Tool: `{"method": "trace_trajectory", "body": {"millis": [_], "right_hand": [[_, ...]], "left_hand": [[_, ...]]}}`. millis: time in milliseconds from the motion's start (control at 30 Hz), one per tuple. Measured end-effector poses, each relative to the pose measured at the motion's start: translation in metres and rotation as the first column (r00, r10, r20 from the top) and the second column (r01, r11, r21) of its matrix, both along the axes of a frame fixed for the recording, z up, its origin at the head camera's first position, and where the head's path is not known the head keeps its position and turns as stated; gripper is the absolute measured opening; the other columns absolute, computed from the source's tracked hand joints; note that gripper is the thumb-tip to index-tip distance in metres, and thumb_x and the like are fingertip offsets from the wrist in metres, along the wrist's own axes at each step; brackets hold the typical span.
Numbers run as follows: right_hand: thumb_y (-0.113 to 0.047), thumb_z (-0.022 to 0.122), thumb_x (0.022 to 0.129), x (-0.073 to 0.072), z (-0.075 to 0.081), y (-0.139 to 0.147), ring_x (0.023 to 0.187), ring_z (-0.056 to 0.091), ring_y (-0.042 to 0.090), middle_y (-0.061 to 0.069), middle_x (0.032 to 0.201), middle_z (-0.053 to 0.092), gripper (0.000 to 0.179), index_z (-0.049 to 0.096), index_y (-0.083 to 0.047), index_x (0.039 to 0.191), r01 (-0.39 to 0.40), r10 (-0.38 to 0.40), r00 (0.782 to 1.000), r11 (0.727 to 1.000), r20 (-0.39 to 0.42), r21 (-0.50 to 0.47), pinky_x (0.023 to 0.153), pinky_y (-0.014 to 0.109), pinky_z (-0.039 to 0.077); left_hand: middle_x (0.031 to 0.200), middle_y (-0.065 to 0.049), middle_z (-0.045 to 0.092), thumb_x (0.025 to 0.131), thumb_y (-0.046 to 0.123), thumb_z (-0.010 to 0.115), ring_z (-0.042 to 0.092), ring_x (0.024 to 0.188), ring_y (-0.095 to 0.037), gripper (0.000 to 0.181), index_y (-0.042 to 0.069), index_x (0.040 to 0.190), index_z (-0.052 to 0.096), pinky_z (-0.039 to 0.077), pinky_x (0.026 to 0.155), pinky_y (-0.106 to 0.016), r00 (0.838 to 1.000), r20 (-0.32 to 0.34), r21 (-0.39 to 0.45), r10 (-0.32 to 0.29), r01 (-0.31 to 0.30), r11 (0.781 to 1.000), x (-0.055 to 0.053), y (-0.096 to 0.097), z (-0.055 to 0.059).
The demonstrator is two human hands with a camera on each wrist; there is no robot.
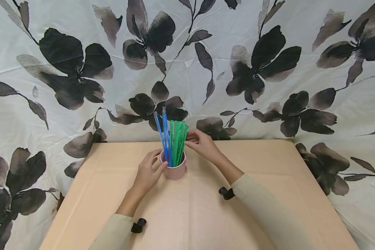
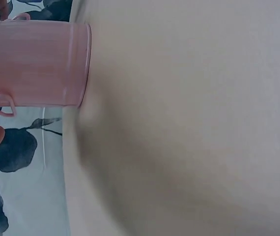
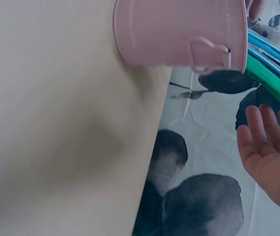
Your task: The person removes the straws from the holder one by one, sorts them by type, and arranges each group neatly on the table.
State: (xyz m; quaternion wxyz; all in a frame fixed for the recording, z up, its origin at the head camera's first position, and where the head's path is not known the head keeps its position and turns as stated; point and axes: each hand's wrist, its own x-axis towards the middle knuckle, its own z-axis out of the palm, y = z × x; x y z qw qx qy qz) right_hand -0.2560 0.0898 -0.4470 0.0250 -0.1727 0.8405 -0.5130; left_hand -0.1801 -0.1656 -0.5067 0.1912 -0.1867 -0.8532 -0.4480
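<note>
A small pink bucket (image 1: 175, 172) with wire-like side handles stands upright on the table. It holds a bundle of slim green sticks (image 1: 177, 142) and a few slim blue sticks (image 1: 167, 139) with pale tips; their exact kind is unclear. My left hand (image 1: 148, 172) holds the bucket's left side near the rim, thumb in front and fingers farther back. At the right of the green bundle is my right hand (image 1: 203, 146), its fingers relaxed and spread beside the sticks. The right wrist view shows that palm and its extended fingers (image 3: 272, 132); contact with the sticks is hard to tell.
A tan covered table (image 1: 237, 166) lies beneath the bucket, its far edge just behind it. Beyond hangs a white cloth (image 1: 206, 90) with dark flower prints. Small black devices (image 1: 226, 193) sit at both wrists.
</note>
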Motion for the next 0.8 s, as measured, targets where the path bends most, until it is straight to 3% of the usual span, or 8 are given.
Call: {"method": "trace_trajectory", "body": {"millis": [200,333,600,800], "right_hand": [[-0.026,0.076,0.096,-0.002,-0.006,-0.01,0.104,0.071,0.023,0.01,0.112,0.072,0.032,0.062,-0.007,0.118,0.068,-0.068,0.998,0.997,0.006,-0.047,0.09,0.036,0.066],[-0.024,0.076,0.096,-0.003,-0.007,-0.015,0.1,0.071,0.023,0.011,0.109,0.071,0.031,0.06,-0.005,0.114,0.082,-0.082,0.997,0.995,0.005,-0.056,0.086,0.035,0.066],[-0.019,0.075,0.097,-0.005,-0.007,-0.021,0.096,0.07,0.022,0.01,0.105,0.071,0.025,0.059,-0.005,0.111,0.104,-0.104,0.995,0.993,0.007,-0.062,0.079,0.03,0.065],[-0.015,0.073,0.098,-0.009,-0.006,-0.025,0.086,0.07,0.018,0.011,0.099,0.072,0.022,0.059,-0.004,0.111,0.097,-0.097,0.995,0.991,0.004,-0.094,0.073,0.026,0.064]], "left_hand": [[0.136,-0.019,0.062,0.095,0.011,0.075,0.058,0.132,-0.037,0.046,-0.002,0.137,0.058,0.055,0.109,-0.05,0.998,0.057,0.223,-0.027,0.013,0.975,-0.004,0.005,-0.003],[0.135,-0.022,0.063,0.094,0.006,0.075,0.059,0.13,-0.04,0.044,-0.003,0.134,0.06,0.055,0.108,-0.053,0.996,0.079,0.31,-0.039,0.013,0.951,-0.006,0.008,-0.003],[0.133,-0.036,0.059,0.091,-0.01,0.071,0.056,0.129,-0.054,0.046,-0.016,0.133,0.054,0.052,0.107,-0.061,0.989,0.131,0.372,-0.075,0.021,0.928,-0.012,0.01,-0.004],[0.13,-0.029,0.064,0.091,-0.007,0.074,0.062,0.126,-0.047,0.04,-0.01,0.129,0.061,0.059,0.102,-0.043,0.981,0.175,0.4,-0.078,0.001,0.916,-0.017,0.005,-0.007]]}}
